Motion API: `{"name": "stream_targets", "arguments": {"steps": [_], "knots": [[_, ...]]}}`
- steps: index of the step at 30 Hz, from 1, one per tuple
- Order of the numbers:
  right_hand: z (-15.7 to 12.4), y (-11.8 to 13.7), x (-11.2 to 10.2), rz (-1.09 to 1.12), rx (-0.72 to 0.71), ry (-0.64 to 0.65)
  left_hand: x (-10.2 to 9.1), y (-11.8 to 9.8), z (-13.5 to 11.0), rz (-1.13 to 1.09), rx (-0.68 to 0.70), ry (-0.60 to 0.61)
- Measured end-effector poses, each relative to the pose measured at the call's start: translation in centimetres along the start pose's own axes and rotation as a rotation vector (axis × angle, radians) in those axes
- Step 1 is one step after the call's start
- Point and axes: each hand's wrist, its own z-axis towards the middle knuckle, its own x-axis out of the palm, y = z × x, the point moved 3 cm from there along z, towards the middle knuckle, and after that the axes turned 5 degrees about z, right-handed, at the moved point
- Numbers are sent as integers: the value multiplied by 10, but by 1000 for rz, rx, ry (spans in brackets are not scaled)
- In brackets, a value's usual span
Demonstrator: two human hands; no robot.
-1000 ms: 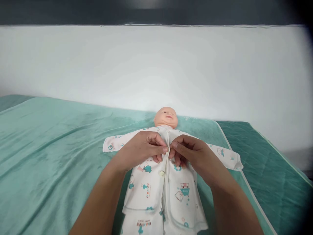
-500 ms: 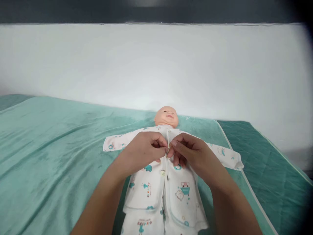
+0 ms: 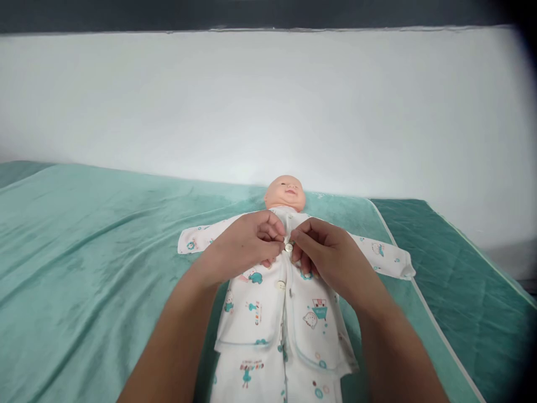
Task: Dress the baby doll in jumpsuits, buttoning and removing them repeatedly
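A baby doll (image 3: 286,192) lies face up on a teal blanket (image 3: 96,240), dressed in a white printed jacket (image 3: 268,302) and matching trousers. My left hand (image 3: 245,242) pinches the jacket's left front edge at the chest. My right hand (image 3: 325,252) pinches the opposite edge, fingertips almost touching the left ones. A small button (image 3: 288,247) shows between the two hands. A second button (image 3: 281,285) sits lower on the jacket front, clear of both hands.
A white wall (image 3: 268,106) rises straight behind the doll's head. A darker green quilted mattress (image 3: 465,285) shows at the right beyond the blanket's white-trimmed edge. The doll's sleeves spread out to both sides.
Both hands have shifted slightly up the doll's chest. The button between my fingertips, hidden a second ago, now shows. The view has tilted down a little.
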Motion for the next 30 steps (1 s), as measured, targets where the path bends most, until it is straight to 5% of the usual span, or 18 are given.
{"name": "stream_targets", "arguments": {"steps": [12, 18, 25, 30], "knots": [[-6, -2, -1, -114, -114, -31, -5, -4, -11, 198, 30, -12], [-35, 4, 12, -405, -209, -170, 3, -4, -28, 208, 113, 0], [-66, -2, 28, -792, -136, -111, 15, 15, -51, 165, 188, 45], [-70, -2, 27, -810, -168, -59, 17, 16, -54, 226, 255, 7]]}}
